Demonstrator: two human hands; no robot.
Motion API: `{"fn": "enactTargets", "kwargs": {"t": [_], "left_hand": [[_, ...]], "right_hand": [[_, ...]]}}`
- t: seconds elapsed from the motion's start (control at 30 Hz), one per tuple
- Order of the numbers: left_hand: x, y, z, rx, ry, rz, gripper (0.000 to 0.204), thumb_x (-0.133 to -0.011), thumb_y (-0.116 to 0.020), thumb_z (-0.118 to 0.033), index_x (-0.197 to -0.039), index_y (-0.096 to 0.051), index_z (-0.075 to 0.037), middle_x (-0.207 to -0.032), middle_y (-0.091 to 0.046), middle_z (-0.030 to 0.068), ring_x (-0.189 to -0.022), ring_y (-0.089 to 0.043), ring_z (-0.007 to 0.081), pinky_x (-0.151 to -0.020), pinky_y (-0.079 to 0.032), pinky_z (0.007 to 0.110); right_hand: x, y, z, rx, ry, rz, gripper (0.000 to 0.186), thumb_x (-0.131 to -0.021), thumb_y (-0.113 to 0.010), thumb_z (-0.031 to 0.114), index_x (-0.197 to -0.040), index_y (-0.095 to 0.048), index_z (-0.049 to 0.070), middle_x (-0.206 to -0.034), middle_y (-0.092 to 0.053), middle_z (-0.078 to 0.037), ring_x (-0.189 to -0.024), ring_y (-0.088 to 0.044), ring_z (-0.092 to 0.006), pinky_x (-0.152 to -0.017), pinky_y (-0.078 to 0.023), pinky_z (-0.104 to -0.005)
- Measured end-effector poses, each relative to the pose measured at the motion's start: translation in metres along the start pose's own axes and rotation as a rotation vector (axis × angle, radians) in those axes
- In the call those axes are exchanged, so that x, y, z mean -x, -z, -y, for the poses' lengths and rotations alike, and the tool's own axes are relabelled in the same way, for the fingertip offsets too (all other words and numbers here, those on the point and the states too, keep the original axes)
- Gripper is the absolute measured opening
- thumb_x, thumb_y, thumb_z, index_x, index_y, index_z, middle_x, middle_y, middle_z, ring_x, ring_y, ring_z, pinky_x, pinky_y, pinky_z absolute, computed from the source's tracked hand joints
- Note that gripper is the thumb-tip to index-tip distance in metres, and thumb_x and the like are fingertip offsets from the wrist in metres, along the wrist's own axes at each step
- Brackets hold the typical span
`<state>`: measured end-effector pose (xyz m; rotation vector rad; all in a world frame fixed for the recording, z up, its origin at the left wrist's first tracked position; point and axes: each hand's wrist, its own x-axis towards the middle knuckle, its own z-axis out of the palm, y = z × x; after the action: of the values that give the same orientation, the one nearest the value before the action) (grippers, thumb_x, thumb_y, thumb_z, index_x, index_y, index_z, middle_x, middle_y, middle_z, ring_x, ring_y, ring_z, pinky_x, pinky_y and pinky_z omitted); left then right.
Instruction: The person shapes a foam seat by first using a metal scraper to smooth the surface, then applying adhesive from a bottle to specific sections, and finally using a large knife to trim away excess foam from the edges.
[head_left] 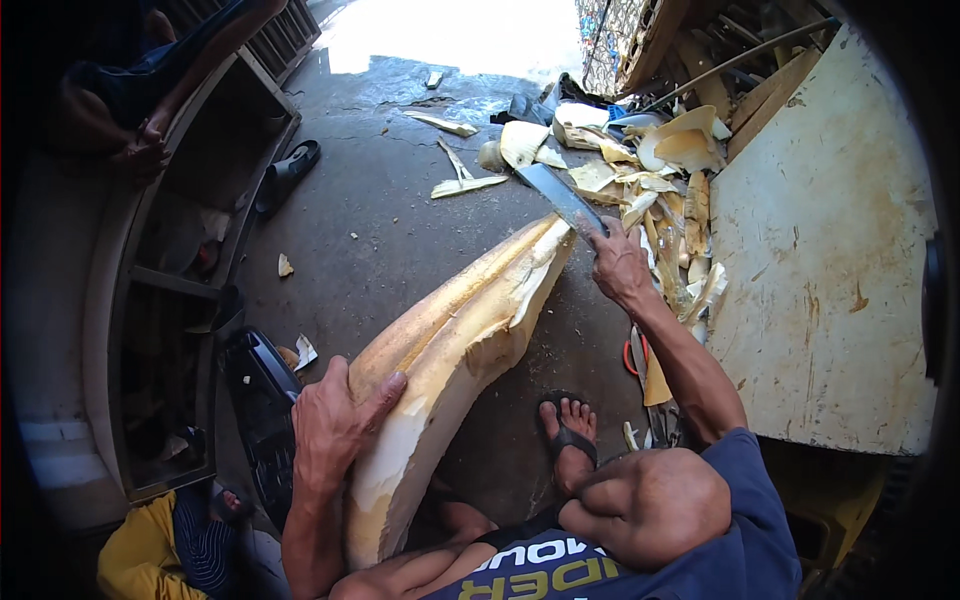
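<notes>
A long, curved block that looks like yellowed foam (450, 330) leans away from my lap, its far end pointing up and to the right. Pale, freshly cut faces show along its right side and near its base. My left hand (345, 420) grips the block's lower left side, thumb across the top and fingers partly hidden. In my right hand (622, 262) is a broad, flat knife (560, 197), its handle mostly covered by the fingers. The blade reaches up and left, just past the block's far tip; whether it touches the tip I cannot tell.
Foam offcuts (690, 145) are heaped at the far right, beside a worn pale board (820, 270). Red-handled scissors (637, 355) lie by my right forearm. A wooden cabinet (160, 285) and a black sandal (287, 178) stand left. Another person's clasped hands (148, 150) show upper left.
</notes>
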<state>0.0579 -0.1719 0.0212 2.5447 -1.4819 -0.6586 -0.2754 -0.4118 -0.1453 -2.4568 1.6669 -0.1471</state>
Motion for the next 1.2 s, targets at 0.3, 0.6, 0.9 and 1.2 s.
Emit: {"fn": "enactTargets", "kwargs": {"t": [0.3, 0.6, 0.9, 1.2], "left_hand": [[-0.037, 0.002, 0.014, 0.036, -0.258, 0.015, 0.063, -0.085, -0.071, -0.057, -0.083, -0.060, 0.005, -0.067, -0.065, 0.0235, -0.061, -0.068, 0.0341, -0.063, -0.052, 0.043], [-0.190, 0.009, -0.016, -0.112, -0.562, -0.046, 0.054, -0.093, -0.067, -0.049, -0.108, -0.068, 0.002, -0.096, -0.067, 0.0205, -0.087, -0.064, 0.0341, -0.078, -0.050, 0.042], [-0.161, -0.129, -0.041, -0.172, -0.655, -0.028, 0.048, -0.099, -0.061, -0.034, -0.139, -0.058, -0.007, -0.138, -0.058, 0.0227, -0.131, -0.051, 0.0397, -0.110, -0.041, 0.050], [-0.121, -0.145, 0.036, -0.152, -0.540, 0.049, 0.052, -0.094, -0.067, -0.025, -0.139, -0.054, -0.002, -0.140, -0.055, 0.0240, -0.132, -0.052, 0.0396, -0.107, -0.043, 0.050]], "right_hand": [[0.047, -0.051, -0.078, -0.074, -0.550, 0.293, 0.097, -0.081, -0.078, 0.022, -0.162, -0.027, 0.022, -0.152, -0.038, -0.027, -0.137, -0.038, -0.0532, -0.108, -0.041, -0.0647], [0.066, 0.003, -0.070, -0.705, -0.013, 0.290, 0.082, -0.070, -0.077, 0.023, -0.145, -0.048, 0.005, -0.135, -0.058, -0.020, -0.126, -0.056, -0.0340, -0.111, -0.043, -0.0395], [0.150, -0.012, -0.009, -0.896, -0.102, 0.713, 0.088, -0.082, -0.077, 0.063, -0.140, -0.055, -0.001, -0.110, -0.072, -0.024, -0.104, -0.071, -0.0367, -0.096, -0.052, -0.0414], [0.081, -0.068, -0.166, 0.224, -0.694, -0.026, 0.079, -0.085, -0.074, 0.030, -0.151, -0.039, 0.006, -0.131, -0.058, -0.028, -0.123, -0.054, -0.0460, -0.103, -0.045, -0.0538]]}}
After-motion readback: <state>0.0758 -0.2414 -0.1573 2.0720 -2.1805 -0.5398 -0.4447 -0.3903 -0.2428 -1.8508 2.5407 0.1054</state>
